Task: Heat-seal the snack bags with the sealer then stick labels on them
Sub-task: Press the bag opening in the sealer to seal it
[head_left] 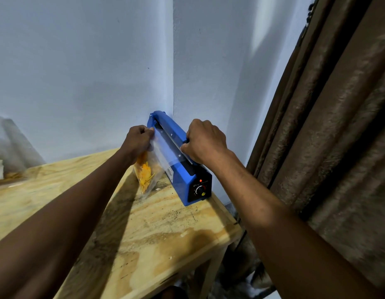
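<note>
Snack bag [153, 160] between hands (top pinched)

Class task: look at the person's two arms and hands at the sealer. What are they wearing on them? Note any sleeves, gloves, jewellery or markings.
Both forearms are bare as far as the picture shows, with no sleeve in view. The left hand and the right hand wear no gloves. No watch, bracelet or ring shows on either wrist or on the fingers that can be seen, and no markings are visible.

Place: a home room corner used for packing snacks
Signs: painted walls [79, 72], brown curtain [327, 126], plywood tabletop [165, 229], blue sealer [187, 175]
</note>
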Demonstrator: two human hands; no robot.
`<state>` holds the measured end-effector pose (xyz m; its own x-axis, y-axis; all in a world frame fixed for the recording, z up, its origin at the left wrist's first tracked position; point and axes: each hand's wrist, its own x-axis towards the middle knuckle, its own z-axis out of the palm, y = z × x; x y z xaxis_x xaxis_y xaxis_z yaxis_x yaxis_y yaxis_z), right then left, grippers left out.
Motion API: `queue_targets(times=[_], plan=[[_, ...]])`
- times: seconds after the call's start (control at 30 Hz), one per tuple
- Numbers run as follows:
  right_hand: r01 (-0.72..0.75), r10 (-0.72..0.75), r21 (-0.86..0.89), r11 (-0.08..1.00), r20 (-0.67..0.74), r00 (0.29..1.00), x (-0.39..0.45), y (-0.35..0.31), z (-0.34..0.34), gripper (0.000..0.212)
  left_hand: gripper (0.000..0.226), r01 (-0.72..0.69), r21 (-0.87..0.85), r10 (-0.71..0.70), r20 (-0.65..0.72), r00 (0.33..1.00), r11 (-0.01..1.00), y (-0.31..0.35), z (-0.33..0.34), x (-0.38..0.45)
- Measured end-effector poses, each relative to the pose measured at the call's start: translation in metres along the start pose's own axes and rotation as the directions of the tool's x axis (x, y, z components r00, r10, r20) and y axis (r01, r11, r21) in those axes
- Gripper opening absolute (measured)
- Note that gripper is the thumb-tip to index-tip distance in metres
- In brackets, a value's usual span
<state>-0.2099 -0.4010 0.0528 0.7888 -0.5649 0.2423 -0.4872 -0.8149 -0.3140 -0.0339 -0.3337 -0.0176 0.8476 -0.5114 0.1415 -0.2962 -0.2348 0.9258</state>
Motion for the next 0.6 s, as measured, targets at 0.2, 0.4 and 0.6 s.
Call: queue_targets(times=[0.2,0.4,0.6], plan=[[-0.007,0.007,0.011,1.000,0.011,1.000,-0.0017,-0.0002,-0.0018,0.024,0.026,0.004,-0.010,-0.004,-0.002,1.000,1.000,-0.0001,0.0015,0.0001],[0.005,-0.005,0.004,1.000,0.011,1.000,-0.0020,-0.0021,-0.0032,0.024,0.026,0.009,-0.009,-0.010,-0.003,1.000,1.000,0.0013,0.0004,0.0005],[0.014,-0.014,-0.006,1.000,0.019,1.000,-0.0041,-0.0022,-0.0042,0.024,0.026,0.009,0.002,-0.009,-0.001,1.000,1.000,0.0008,0.0009,0.0003]])
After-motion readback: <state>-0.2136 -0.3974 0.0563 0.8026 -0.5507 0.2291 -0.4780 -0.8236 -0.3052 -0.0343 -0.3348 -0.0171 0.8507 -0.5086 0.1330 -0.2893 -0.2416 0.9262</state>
